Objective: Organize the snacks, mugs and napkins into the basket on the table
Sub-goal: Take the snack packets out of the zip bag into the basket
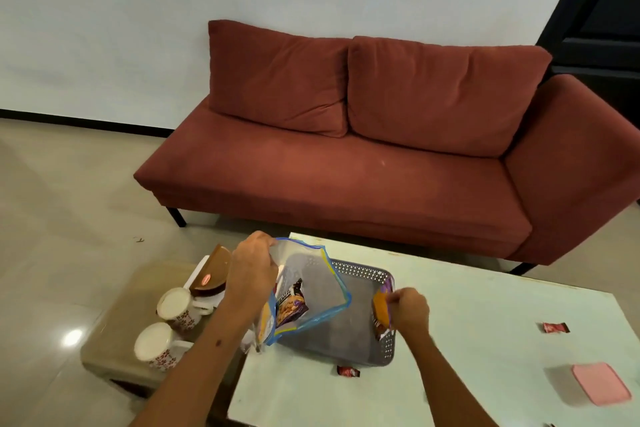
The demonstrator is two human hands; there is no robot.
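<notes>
Left hand point(251, 269) fingers pinched on the rim of a clear zip bag point(308, 288), snack packet point(291, 305) inside, print unreadable. Right hand point(410, 310) fingers clamped on an orange-purple snack packet point(381, 308) over the grey basket point(363, 274). Basket on a pale desk point(467, 340), with two red candies point(348, 372) and a pink napkin point(601, 383). Two floral mugs point(176, 308) on a low side table point(114, 333). Red sofa point(346, 166) behind, tiled floor, white wall.

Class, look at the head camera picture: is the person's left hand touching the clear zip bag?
Touching. The head view shows the left hand pinching the top edge of the clear zip bag, holding it up over the grey basket.
</notes>
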